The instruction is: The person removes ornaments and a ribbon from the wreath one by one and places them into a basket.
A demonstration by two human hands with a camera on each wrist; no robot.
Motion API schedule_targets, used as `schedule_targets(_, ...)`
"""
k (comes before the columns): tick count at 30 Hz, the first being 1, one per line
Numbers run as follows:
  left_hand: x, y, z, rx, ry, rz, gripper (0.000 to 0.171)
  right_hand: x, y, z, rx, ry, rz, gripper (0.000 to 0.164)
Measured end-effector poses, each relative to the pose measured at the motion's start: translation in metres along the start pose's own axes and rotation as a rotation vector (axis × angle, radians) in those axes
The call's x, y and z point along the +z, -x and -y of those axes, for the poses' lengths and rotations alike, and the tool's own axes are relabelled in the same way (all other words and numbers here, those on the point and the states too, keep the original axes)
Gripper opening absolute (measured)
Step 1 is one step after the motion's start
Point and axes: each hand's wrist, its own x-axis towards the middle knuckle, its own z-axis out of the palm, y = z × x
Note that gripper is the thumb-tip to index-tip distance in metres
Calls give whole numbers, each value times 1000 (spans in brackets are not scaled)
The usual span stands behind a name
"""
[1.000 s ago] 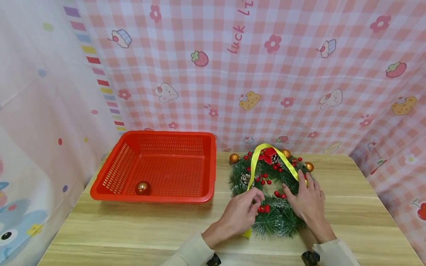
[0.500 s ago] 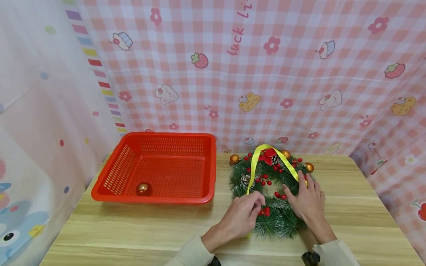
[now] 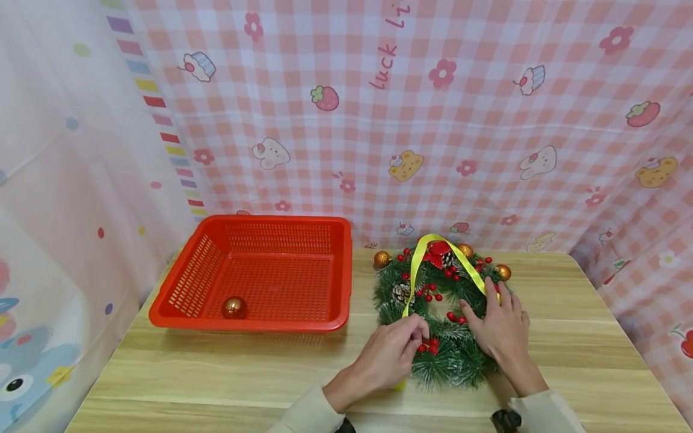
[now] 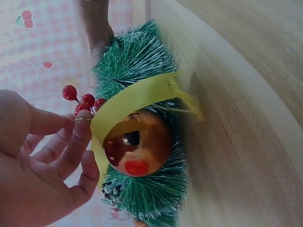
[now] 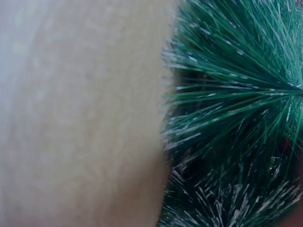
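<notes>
A green wreath [image 3: 455, 358] with red berries, pinecones and gold baubles lies on the table. A yellow ribbon [image 3: 415, 264] arches over it. At the wreath's lower left, my left hand [image 3: 392, 352] pinches a thin gold cord [image 4: 82, 119] between thumb and fingertip, as the left wrist view shows. A shiny copper-coloured bauble [image 4: 142, 153] is beside those fingers, partly covered by the ribbon; whether the cord joins it I cannot tell. My right hand [image 3: 500, 328] rests on the wreath's right side, fingers extended, near the ribbon's other end. In the right wrist view only bristles [image 5: 236, 94] and bare table show.
A red plastic basket [image 3: 281, 325] stands to the left, with one copper-coloured bauble [image 3: 234, 307] inside. The wooden table [image 3: 216, 379] ends at a checked curtain [image 3: 346, 132] behind. Another curtain [image 3: 81, 180] hangs on the left.
My left hand has shifted slightly down and left, still at the wreath's lower left. The right hand stays in place. The basket and its bauble are unchanged.
</notes>
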Motion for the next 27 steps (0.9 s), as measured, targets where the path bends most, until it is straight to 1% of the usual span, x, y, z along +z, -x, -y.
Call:
schedule_targets(4,0,0,1,16,64,30,17,0,0,0,-1,-1,-3,82)
schedule_targets(9,0,-1,1,43,122,47,15,0,-1,0,-1,0,-3,82)
schedule_targets(15,-4,-1,-1,18,189,55,14,1,-3,1,0,-3,5,82)
schedule_targets(19,-10,0,-4,19,229,39,15,0,-2,1,1,-7,6,82)
schedule_targets(23,-16,0,-7,44,259,7,15,0,-1,1,3,-9,11,82)
schedule_targets(27,-21,-1,-10,46,289,-26,15,-1,0,0,10,-8,20,83)
